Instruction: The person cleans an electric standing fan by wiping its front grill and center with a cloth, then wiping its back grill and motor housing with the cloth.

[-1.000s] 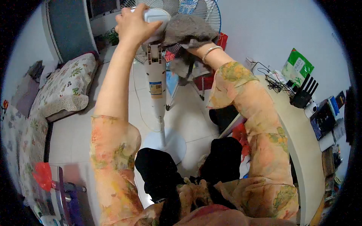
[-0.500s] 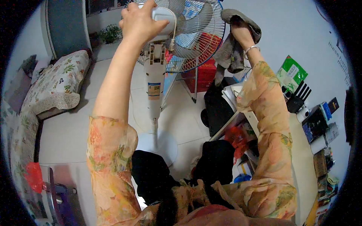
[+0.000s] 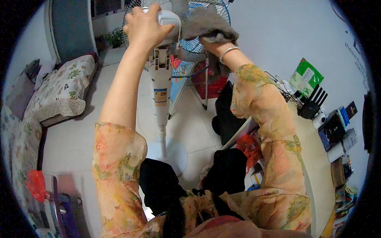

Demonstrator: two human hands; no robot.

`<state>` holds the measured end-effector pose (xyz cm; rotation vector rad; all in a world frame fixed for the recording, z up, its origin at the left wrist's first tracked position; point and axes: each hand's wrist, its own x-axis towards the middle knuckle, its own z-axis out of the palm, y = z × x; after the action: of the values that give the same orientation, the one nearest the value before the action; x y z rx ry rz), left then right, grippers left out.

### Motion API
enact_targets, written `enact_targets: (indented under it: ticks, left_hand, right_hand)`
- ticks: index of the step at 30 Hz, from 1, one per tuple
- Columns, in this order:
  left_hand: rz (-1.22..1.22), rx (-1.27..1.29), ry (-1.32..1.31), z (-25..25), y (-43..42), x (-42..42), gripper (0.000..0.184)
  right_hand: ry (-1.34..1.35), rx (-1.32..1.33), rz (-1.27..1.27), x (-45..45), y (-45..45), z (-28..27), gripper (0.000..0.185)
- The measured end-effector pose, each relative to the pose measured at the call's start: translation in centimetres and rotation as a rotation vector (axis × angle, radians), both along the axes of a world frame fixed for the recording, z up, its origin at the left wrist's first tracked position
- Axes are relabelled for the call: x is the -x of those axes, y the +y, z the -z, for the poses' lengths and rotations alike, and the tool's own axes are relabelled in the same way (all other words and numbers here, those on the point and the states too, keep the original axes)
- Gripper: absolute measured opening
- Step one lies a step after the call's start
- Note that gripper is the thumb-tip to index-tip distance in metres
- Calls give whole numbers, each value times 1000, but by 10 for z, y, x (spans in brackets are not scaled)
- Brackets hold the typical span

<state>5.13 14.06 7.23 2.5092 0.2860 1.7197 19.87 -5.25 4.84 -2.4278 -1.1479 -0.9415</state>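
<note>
A standing fan (image 3: pixel 160 81) with a pale pole and round base is in front of me, the back of its wire cage (image 3: pixel 194 73) towards me. My left hand (image 3: pixel 147 28) is closed over the white motor housing (image 3: pixel 170 24), thumb on the right and fingers across its top. A grey cloth (image 3: pixel 208 24) covers most of my right hand (image 3: pixel 216 47), which presses it against the right part of the cage. The fingers inside the cloth are hidden. A cord hangs down beside the housing.
On the right is a long desk (image 3: pixel 317 158) with a black router (image 3: pixel 312 105) and a green packet (image 3: pixel 305 77). A black bag (image 3: pixel 224 113) and a red box (image 3: pixel 212 81) sit beyond the fan. A covered sofa (image 3: pixel 63 91) stands on the left.
My right hand has swung left with the grey cloth, from beside the cage onto it. My left hand has stayed on the housing, with the fan head shifting slightly left.
</note>
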Motion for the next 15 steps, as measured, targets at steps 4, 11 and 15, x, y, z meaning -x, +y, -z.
enact_targets:
  ticks: [4,11,15]
  left_hand:
    - [-3,6,-27,0,-3,1,58]
    - [7,-21,-37,3,3,-2,57]
    - [20,-42,-18,1,2,1,58]
  right_hand:
    - [-187,334,88,10,1,-13,48]
    - [-264,227,215,-37,-40,-73,41]
    - [-444,181,211,-55,-53,-91,20]
